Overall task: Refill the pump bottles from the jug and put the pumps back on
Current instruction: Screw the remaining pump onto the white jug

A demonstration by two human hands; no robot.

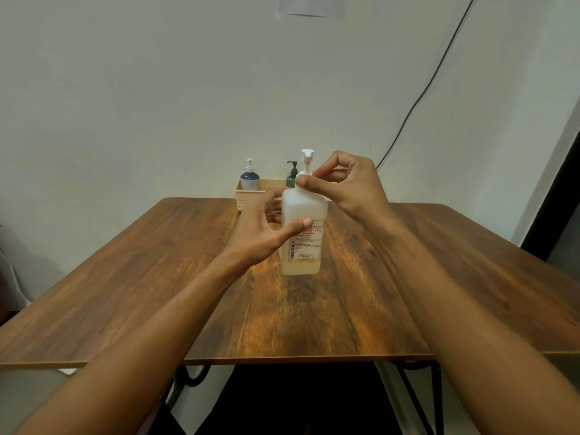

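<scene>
Left hand point(263, 229) gripped the upright bottle point(303, 246). Right hand point(348, 186) pinched the pump point(307, 156) collar atop the bottle. A basket point(248, 200) stood behind the bottle.

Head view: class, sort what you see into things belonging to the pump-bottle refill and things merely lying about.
Job: handrub bottle, gripped by left hand; its pump, pinched by right hand; blue bottle; green bottle. No jug shows.
Lying about: basket holding those two; cable; paper on wall; table.
</scene>
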